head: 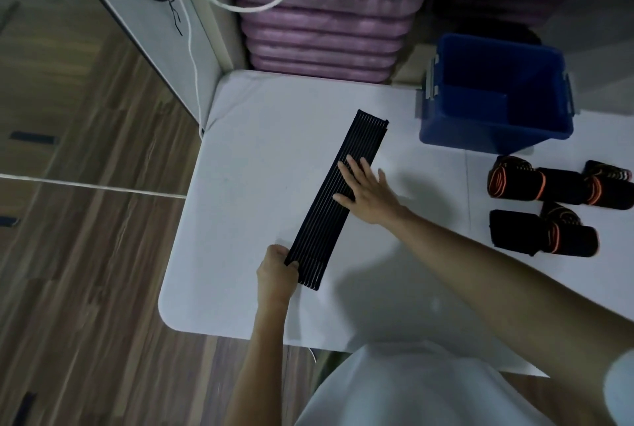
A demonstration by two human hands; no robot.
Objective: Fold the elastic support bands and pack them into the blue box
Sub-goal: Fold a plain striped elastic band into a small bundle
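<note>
Left hand (276, 271) pinching the black band's (338, 199) near end, right hand (368, 190) flat, fingers spread, on its middle.

No readable text, label, brand, number or sign was found anywhere in the head view.
</note>
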